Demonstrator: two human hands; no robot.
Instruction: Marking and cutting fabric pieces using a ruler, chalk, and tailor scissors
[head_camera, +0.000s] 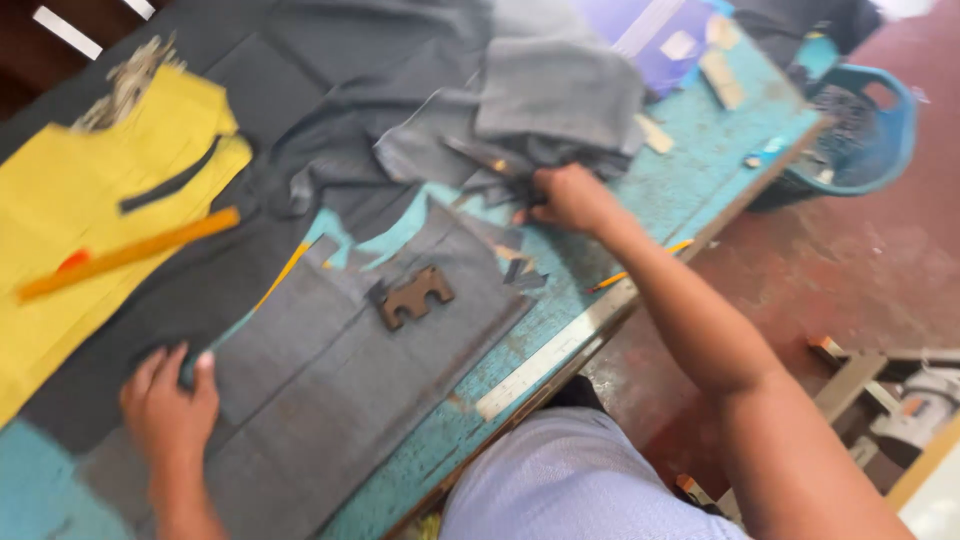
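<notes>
My left hand presses flat on the near-left corner of a grey cut fabric piece lying on the turquoise worktable. A brown notched metal weight rests on that fabric. My right hand reaches across to the table's middle and closes around the handles of dark scissors, whose blades point left over a heap of grey cloth.
Yellow pattern paper with an orange ruler lies at left. A metal ruler runs along the table edge, with a pencil nearby. A teal basket stands on the red floor at right.
</notes>
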